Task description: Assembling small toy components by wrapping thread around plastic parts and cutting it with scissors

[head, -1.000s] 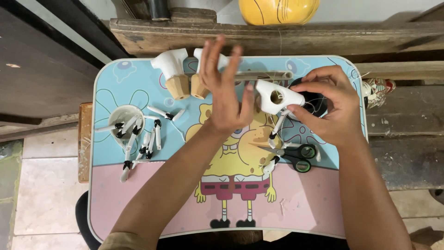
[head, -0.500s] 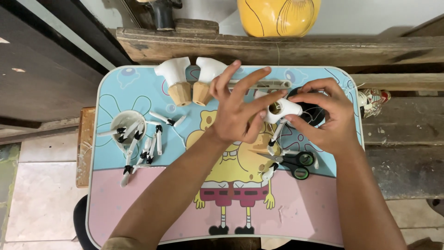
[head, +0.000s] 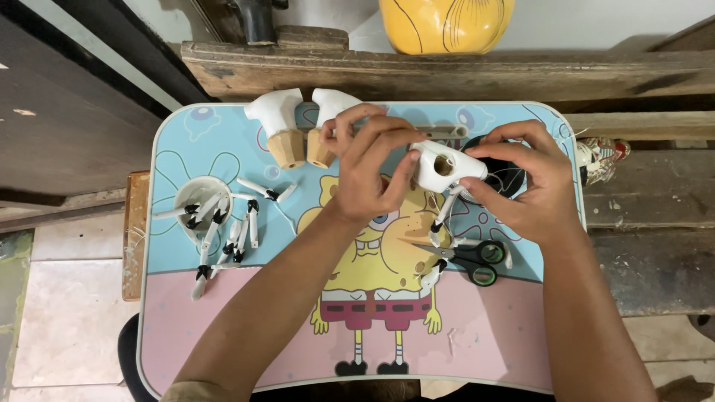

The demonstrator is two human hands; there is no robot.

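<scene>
Over the tray (head: 179, 327), both hands grip white piece (head: 439, 165) (underside hidden)

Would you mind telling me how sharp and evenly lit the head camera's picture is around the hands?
Head view: soft, even light; no harsh glare on the tray table. Left hand, right hand and white piece look sharp, without motion blur. The shelf edge bows slightly, suggesting wide-lens distortion.

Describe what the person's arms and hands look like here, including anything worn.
Both hands are bare: no gloves, rings, watch or bracelets show on the left hand or the right hand. The forearms are uncovered up to the lower frame edge. At the bottom left, a small tan patch, perhaps a sleeve edge, sits at the left arm; too little shows to tell.
</scene>
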